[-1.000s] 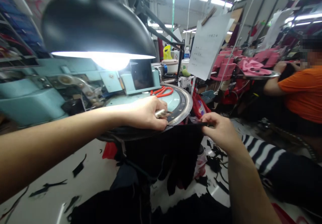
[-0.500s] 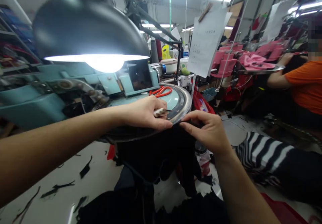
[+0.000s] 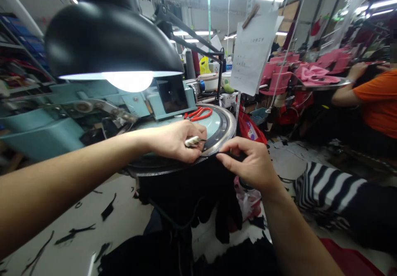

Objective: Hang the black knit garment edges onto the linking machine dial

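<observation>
My left hand [image 3: 182, 140] is curled round a small tool with a pale handle [image 3: 192, 141] and a thin dark tip, and rests on the rim of a round metal dial [image 3: 228, 129] ringed with fine teeth. What its thumb touches on the rim is hard to make out. Just to the right, my right hand [image 3: 252, 160] pinches the edge of black knit fabric [image 3: 189, 193] between thumb and forefinger at the toothed rim. The fabric hangs below the dial. Red-handled scissors [image 3: 200, 114] lie on the dial's pale green top.
A black lamp [image 3: 114, 40] glows low over the left side, near a green machine body [image 3: 46, 135]. Paper sheets [image 3: 252, 56] hang beyond the dial. A person in an orange top [image 3: 380, 102] sits at the right. Striped fabric [image 3: 335, 189] lies lower right; dark scraps litter the floor.
My left hand has shifted slightly left along the rim, and its thumb is now farther from my right hand. My right hand has moved a little left, still pinching the fabric.
</observation>
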Motion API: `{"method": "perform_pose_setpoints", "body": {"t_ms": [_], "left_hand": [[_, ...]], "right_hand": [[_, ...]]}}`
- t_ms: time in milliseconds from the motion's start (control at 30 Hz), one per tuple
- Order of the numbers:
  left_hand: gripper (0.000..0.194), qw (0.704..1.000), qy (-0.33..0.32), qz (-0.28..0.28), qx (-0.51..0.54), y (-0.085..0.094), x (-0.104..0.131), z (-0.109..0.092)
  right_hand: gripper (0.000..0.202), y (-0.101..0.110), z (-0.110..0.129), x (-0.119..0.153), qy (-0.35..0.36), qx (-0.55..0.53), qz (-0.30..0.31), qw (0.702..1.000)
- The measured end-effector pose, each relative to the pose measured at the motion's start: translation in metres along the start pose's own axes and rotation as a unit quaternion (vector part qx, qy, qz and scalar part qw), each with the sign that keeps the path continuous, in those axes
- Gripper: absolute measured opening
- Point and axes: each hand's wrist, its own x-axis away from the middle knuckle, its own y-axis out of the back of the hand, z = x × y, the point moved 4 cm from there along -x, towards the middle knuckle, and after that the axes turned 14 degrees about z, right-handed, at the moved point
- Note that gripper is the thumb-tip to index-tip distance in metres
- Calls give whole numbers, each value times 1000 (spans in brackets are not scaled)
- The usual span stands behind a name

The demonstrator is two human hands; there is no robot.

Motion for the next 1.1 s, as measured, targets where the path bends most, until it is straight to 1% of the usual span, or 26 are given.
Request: {"method": "perform_pose_setpoints", "body": {"t_ms": [133, 200, 233, 300, 367, 400, 467, 533, 600, 633, 700, 733, 800, 867, 967, 1033, 1100], "left_hand": [[13, 999, 28, -25, 9, -2, -3, 0], [13, 999, 43, -29, 12, -3, -4, 0], [13, 998, 51, -32, 13, -4, -5, 0], [15, 996, 70, -47, 10, -4, -5, 0], [13, 995, 84, -58, 5, -3, -5, -1], [13, 995, 83, -58, 2, -3, -6, -1], [13, 996, 73, -54, -2, -3, -6, -2], [16, 997, 64, -53, -7, -3, -8, -2], [20, 996, 61, -55, -15, -2, -9, -1], [21, 996, 62, -57, -19, -2, -10, -1], [20, 996, 64, -56, -20, -1, -12, 0], [17, 996, 63, -54, -18, -1, -12, 0], [12, 997, 57, -47, -9, -2, -13, -1], [11, 998, 52, -44, -1, -2, -14, -2], [17, 995, 79, -58, 1, -1, -16, -1], [16, 993, 99, -65, -1, -1, -17, -1], [14, 993, 104, -63, 8, -1, -19, -2]], "right_hand": [[7, -3, 4, -3, -8, 12, 8, 1000], [8, 0, 0, -4, -19, 23, 18, 999], [9, 3, -6, -4, -31, 33, 14, 999], [11, 14, -23, -1, -65, 46, -19, 997], [6, 27, -45, 4, -99, 34, -55, 993], [6, 31, -53, 7, -108, 18, -62, 992], [18, 32, -62, 10, -113, -13, -42, 993], [23, 26, -56, 10, -98, -28, -4, 995], [20, 16, -41, 7, -55, -49, 31, 997], [17, 12, -33, 5, -28, -65, 39, 997], [10, 10, -22, 1, 13, -90, 23, 996], [7, 10, -20, -1, 22, -93, 9, 995], [5, 11, -18, -3, 26, -80, -10, 996], [5, 12, -20, -4, 26, -66, -13, 997], [6, 12, -23, -4, 15, -53, -18, 998], [8, 11, -27, -4, 1, -59, -14, 998], [9, 10, -30, -5, -13, -84, -4, 996]]}}
